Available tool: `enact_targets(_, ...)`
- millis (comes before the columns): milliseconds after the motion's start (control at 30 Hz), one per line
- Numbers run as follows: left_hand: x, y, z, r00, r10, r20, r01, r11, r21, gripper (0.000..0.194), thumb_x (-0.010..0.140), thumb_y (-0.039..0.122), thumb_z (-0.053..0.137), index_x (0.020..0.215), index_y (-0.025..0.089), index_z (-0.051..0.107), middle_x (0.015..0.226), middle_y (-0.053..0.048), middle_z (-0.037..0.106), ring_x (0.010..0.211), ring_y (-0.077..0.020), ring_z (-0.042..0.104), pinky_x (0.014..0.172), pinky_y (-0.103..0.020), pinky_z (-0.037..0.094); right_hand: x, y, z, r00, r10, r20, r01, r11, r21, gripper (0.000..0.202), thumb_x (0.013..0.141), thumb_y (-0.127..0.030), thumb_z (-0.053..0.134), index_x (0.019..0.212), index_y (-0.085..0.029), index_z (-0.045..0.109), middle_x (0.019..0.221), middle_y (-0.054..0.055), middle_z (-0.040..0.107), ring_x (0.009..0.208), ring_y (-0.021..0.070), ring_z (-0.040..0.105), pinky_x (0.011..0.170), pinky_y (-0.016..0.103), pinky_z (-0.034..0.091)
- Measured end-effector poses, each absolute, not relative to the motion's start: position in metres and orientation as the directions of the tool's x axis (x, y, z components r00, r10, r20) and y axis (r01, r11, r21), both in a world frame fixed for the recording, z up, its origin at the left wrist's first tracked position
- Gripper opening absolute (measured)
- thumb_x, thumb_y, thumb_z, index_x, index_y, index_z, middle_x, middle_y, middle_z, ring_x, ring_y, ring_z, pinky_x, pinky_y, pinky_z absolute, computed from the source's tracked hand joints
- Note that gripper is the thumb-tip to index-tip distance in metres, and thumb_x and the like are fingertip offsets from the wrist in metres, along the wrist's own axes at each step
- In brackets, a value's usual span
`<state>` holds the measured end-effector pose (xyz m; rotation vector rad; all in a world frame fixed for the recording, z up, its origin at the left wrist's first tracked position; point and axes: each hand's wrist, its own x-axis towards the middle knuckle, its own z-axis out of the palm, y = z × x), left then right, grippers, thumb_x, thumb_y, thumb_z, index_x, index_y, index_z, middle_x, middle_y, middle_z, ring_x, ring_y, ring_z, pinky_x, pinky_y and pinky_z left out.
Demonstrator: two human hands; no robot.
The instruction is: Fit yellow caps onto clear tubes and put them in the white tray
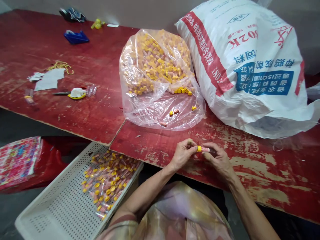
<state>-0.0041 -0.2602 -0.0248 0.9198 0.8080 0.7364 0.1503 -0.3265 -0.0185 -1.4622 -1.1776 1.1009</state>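
Over the table's front edge, both hands hold one small clear tube (205, 150) with a yellow cap and pinkish contents, lying roughly level. My left hand (183, 155) pinches it at the capped end. At the clear end, the fingers of my right hand (220, 161) close round the tube, partly hiding that end. Behind the hands lies a clear plastic bag (160, 116) filled with many yellow-capped pieces. A few loose pieces rest near its mouth. Below the table edge on the left, a white perforated crate (57, 203) holds a heap of similar capped tubes (110, 180).
A large white woven sack (250, 66) leans at the back right of the red table (100, 110). On the left are scissors (62, 93), a white cloth or paper (50, 80), yellow string (62, 65) and a blue tape dispenser (76, 37). A red bag (47, 163) lies beyond the crate.
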Motion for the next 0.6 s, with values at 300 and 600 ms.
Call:
enact_targets(300, -0.026, -0.243, -0.022, 0.745, 0.576, -0.338, -0.124, 0.617, 0.777, 0.037, 0.058, 0.032, 0.079, 0.085, 0.013, 0.062, 0.074, -0.002, 0.065, 0.055, -0.0108, 0.06, 0.055, -0.022, 0.049, 0.147, -0.335, -0.02, 0.097, 0.995, 0.037, 0.315, 0.005, -0.949, 0.025, 0.078, -0.038, 0.066, 0.096, -0.021, 0.064, 0.086, 0.004, 0.068, 0.07, 0.0184, 0.066, 0.062, 0.027, 0.055)
enact_targets(600, -0.008, -0.263, -0.025, 0.618, 0.575, -0.536, -0.249, 0.79, 0.561, 0.061, 0.084, 0.067, 0.033, 0.074, 0.013, 0.06, 0.067, -0.006, 0.061, 0.055, -0.0113, 0.052, 0.057, -0.024, 0.044, 0.123, -0.339, -0.032, -0.36, 0.865, 0.349, 0.527, 0.498, -0.689, 0.022, 0.088, -0.032, 0.056, 0.107, -0.022, 0.061, 0.093, 0.005, 0.069, 0.077, 0.0188, 0.068, 0.064, 0.023, 0.056)
